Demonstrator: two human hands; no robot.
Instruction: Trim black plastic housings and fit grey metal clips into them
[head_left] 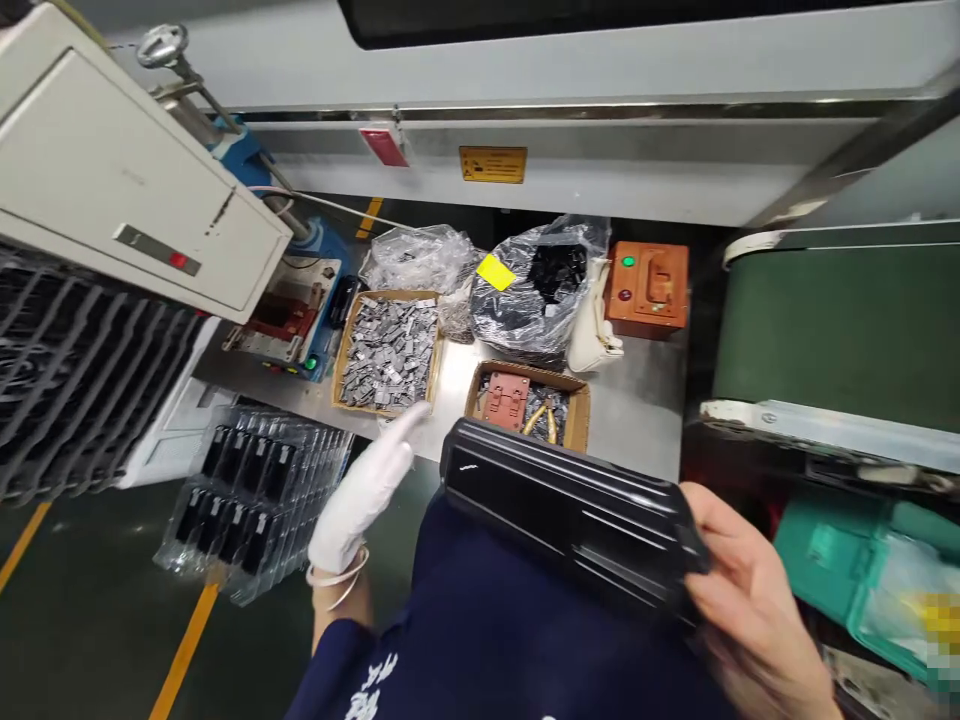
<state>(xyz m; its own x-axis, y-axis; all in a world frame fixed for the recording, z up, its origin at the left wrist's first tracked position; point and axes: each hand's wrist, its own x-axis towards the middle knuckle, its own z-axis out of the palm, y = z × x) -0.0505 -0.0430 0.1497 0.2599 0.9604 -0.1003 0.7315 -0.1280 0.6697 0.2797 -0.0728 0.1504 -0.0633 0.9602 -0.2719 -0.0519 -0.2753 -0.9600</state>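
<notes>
1. Right hand (750, 590): bare, closed on the right end of a long, glossy black plastic piece (562, 510), thumb and fingers pinching that end. The far end shows no hand on it.
2. The black piece slants across the front of the dark blue shirt (480, 620), over the near side of the metal table (645, 400). Keeping it close to the body probably spares the wrist, since one hand bears the visible grip. Whether it rests on the shirt, can't tell.
3. Left hand (364, 500): white glove, fingers extended and close together, nothing seen in its hold. Fingertips reach to the near edge of a carton of small grey parts (390, 355); touching or just short, can't tell. The glove likely guards skin or parts.
4. Carton sits open at the table's front, presumably for easy picking. To its right, a second carton (577, 415) holds a reddish-brown block (506, 400) and yellow-handled pliers (551, 420), tools apparently kept within reach.
5. Behind: plastic bag of black parts (540, 290), seemingly bagged to contain loose pieces; orange box (646, 290) at its right.
</notes>
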